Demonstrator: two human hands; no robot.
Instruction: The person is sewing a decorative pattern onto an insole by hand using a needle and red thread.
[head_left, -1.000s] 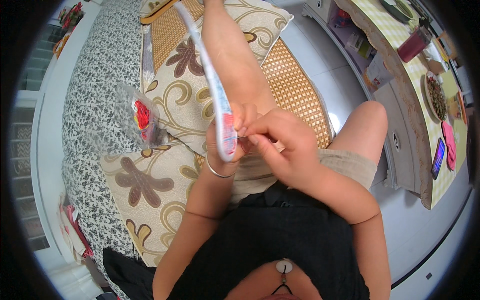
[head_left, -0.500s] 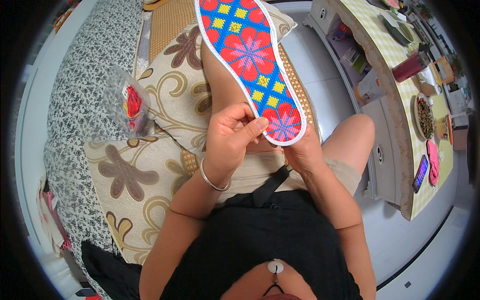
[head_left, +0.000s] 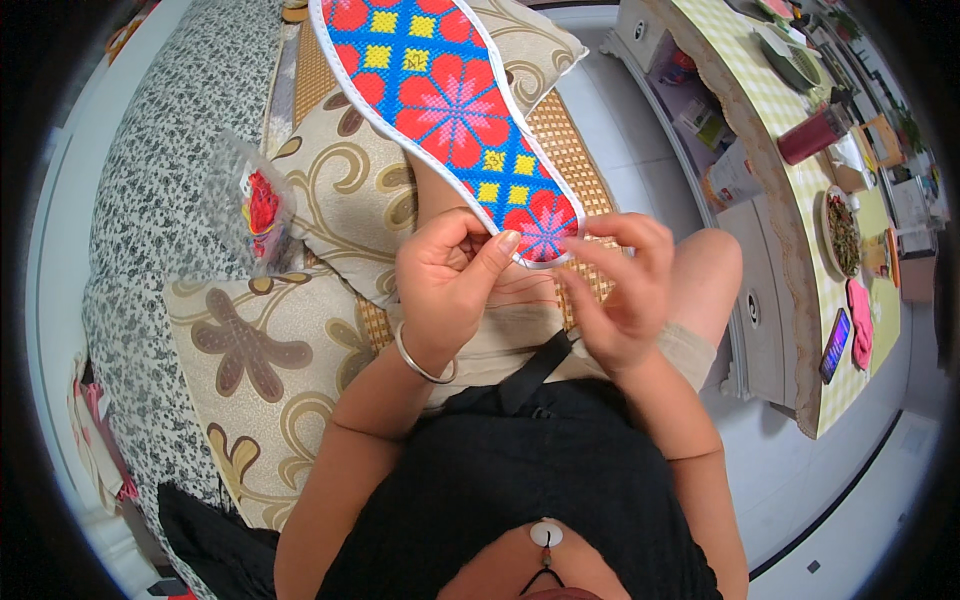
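An embroidered shoe insole [head_left: 455,110], blue with red-and-pink flowers, yellow squares and a white edge, is held up slanting above my lap. My left hand [head_left: 445,280] pinches its rounded lower end on the left side, thumb on top and fingers curled behind. My right hand [head_left: 628,285] is at the opposite side of that end, with thumb and fingers apart; its index fingertip is close to or touching the edge. Thin red thread [head_left: 540,302] hangs loosely below the insole. I cannot make out a needle.
A clear plastic bag [head_left: 258,215] with red thread lies on the sofa to the left, beside patterned cushions [head_left: 250,340]. At right, a table with a checked cloth [head_left: 810,385] bears a phone [head_left: 836,346], a pink cloth [head_left: 860,325], a plate of food [head_left: 843,235] and a dark red cup [head_left: 813,135].
The insole has shifted left and tilted further. My right hand has come out from beneath its lower end to the right side, fingers spreading. My left hand keeps its pinch.
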